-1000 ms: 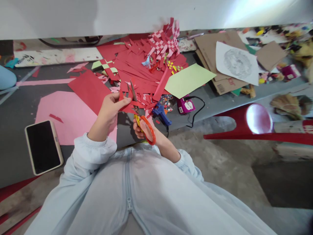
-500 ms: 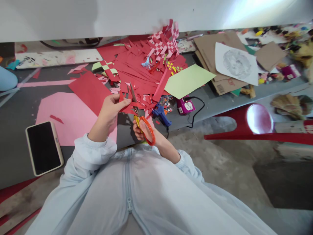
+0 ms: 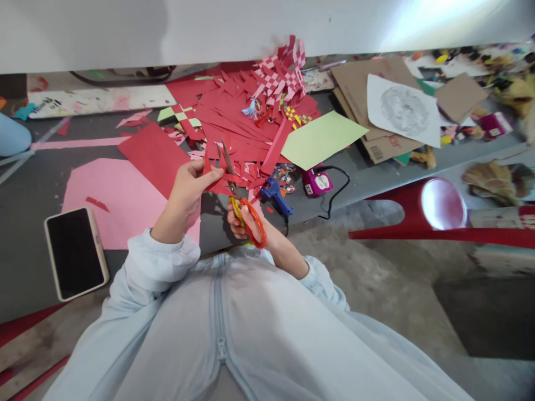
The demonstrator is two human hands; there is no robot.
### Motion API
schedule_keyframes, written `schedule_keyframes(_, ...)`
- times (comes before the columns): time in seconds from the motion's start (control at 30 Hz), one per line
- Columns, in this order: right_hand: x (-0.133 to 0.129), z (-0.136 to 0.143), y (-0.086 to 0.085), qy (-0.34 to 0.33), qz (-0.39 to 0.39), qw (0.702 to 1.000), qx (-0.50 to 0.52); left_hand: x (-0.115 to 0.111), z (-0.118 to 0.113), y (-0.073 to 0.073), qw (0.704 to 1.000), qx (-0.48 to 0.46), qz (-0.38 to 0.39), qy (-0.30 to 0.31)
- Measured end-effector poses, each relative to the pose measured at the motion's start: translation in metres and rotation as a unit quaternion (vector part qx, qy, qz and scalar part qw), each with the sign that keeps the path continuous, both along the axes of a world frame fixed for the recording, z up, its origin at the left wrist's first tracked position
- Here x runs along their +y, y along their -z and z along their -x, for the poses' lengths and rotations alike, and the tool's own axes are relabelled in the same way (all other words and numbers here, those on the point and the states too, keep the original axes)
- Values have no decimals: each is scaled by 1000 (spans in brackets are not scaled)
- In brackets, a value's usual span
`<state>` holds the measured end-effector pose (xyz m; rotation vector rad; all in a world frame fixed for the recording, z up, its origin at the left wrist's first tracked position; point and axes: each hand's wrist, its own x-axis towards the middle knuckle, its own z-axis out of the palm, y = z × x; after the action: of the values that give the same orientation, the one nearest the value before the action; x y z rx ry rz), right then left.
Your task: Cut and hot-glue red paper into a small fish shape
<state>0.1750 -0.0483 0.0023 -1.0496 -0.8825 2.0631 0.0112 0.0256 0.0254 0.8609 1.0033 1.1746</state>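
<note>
My left hand (image 3: 193, 184) is closed, pinching a piece of red paper (image 3: 216, 184) between thumb and fingers. My right hand (image 3: 246, 221) grips scissors (image 3: 256, 225) with an orange and a yellow handle loop. The blades are parted and point away from me, right beside the red paper; whether they touch it I cannot tell. Behind both hands lies a heap of red paper strips (image 3: 234, 131). A pink-and-red woven paper piece (image 3: 276, 77) rests on its far side. To the left are a red sheet (image 3: 152, 156) and a pink sheet (image 3: 108, 195).
A phone (image 3: 76, 253) lies at the table's near left. Right of the scissors are a blue glue gun (image 3: 276, 196), a purple box (image 3: 318, 181) and a black cable (image 3: 348, 178). A pale green sheet (image 3: 324, 138) and cardboard (image 3: 378, 147) lie beyond. A red chair (image 3: 393, 229) stands right.
Almost nothing has moved. The scissors' handles have shifted very slightly in my right hand, and the blades stay parted beside the red paper.
</note>
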Motion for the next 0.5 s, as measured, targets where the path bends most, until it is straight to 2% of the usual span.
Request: schedule_keyframes(0.5,0,-1,0,-9,2,1000,7,-1,0,-4,1000,-9,-23,-5)
